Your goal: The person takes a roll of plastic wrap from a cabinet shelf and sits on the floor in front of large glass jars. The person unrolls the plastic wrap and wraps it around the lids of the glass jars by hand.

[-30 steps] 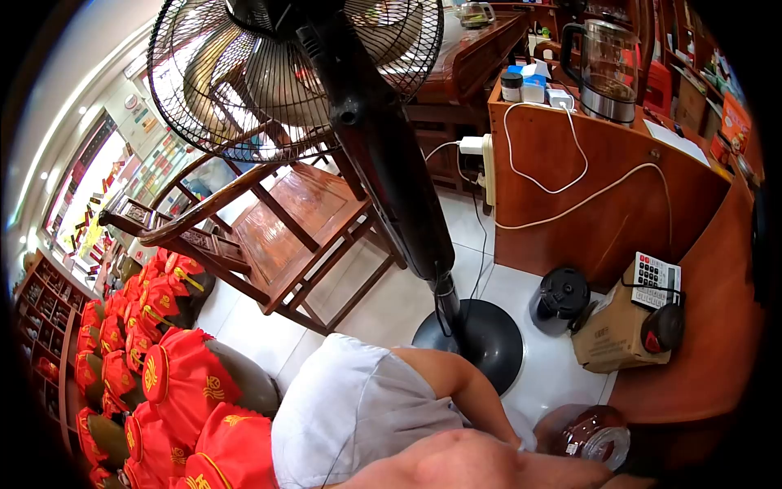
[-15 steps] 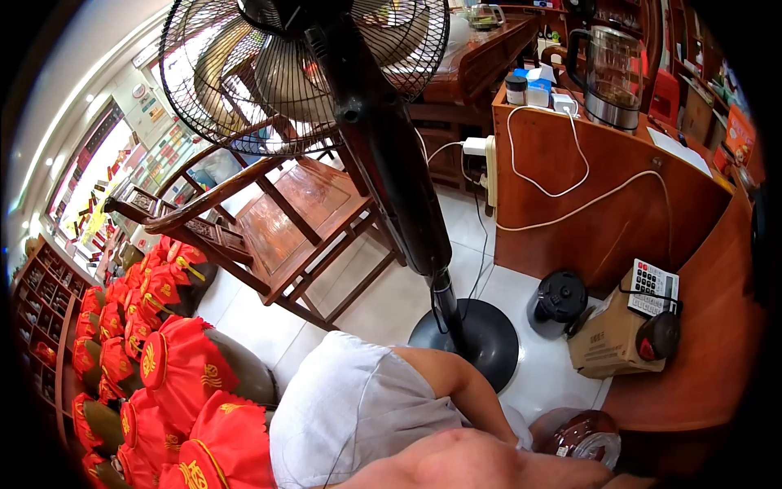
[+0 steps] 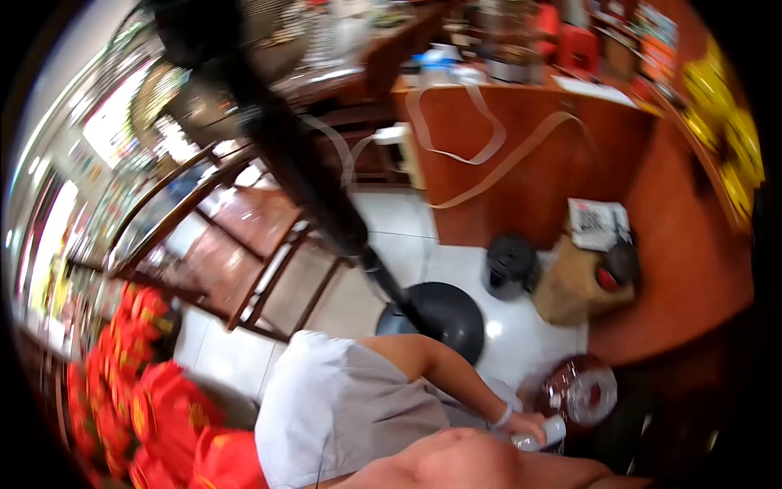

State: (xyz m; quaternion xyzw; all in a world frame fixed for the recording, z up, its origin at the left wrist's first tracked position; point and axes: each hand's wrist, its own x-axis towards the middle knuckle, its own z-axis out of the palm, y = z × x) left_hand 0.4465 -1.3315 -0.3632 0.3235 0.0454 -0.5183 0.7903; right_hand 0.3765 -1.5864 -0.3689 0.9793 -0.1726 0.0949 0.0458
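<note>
My left arm reaches down from a pale grey sleeve, with a light band at the wrist. My left hand (image 3: 524,425), at the lower right, has its fingers closed round a small white rounded object (image 3: 554,429), blurred and partly hidden by the hand. Just beyond it stands a large clear plastic jar (image 3: 588,393) with dark reddish contents, on the floor beside the wooden desk. A bare knee or forearm fills the bottom edge, and I cannot tell which. My right hand is out of view.
A black pedestal fan (image 3: 305,163) with a round base (image 3: 444,318) stands ahead, before a wooden armchair (image 3: 236,236). Red-covered jars (image 3: 171,407) crowd the left. Near the desk (image 3: 505,171) are a black lidded container (image 3: 511,265) and a cardboard box (image 3: 574,285) with a calculator (image 3: 599,222).
The view has swung to the right and blurred, so the fan and chair sit further left. My left hand, hidden before, now shows with a white object. Yellow items appear at right.
</note>
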